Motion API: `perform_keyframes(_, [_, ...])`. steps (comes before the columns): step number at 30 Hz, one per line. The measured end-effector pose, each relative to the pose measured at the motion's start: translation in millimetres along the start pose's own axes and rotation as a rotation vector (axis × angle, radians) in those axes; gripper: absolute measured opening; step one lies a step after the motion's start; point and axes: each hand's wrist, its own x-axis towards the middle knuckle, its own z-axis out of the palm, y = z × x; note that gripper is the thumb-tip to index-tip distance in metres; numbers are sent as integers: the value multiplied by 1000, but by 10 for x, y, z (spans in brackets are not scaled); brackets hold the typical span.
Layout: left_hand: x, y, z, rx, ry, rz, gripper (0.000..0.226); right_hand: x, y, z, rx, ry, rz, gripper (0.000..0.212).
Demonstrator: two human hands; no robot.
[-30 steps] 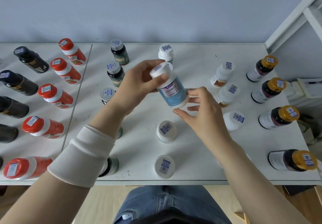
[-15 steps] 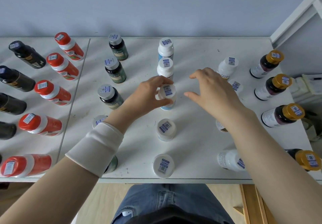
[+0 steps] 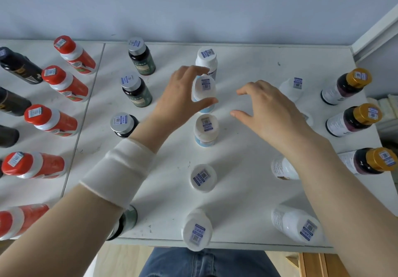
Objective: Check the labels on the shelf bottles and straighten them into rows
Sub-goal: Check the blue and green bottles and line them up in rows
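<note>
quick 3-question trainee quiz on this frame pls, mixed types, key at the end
1. True or false: the right hand grips a bottle.
2. Which hand holds the white-capped bottle in the centre column? A) left B) right C) neither
3. Fill in: the bottles along the shelf's right edge have ___ caps.

Key: 1 false, it is open above the shelf; 2 A, the left hand; 3 gold.

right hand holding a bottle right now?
No. The right hand hovers open over bare shelf, touching nothing; only the left hand grips the white-capped bottle.
</note>
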Motion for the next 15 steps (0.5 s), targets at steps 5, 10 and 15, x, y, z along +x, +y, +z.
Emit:
perform_keyframes(5, [134, -87, 45, -74, -30, -135, 48, 118, 25, 103, 176, -14, 25, 44])
perform_keyframes(10, [-36, 108, -269, -911, -23, -296, 23, 152, -32, 114, 936, -62, 218, 45])
perform_keyframes(15, [-197, 177, -387, -1028, -80, -198, 38, 32, -52, 89, 1411, -208, 45, 32])
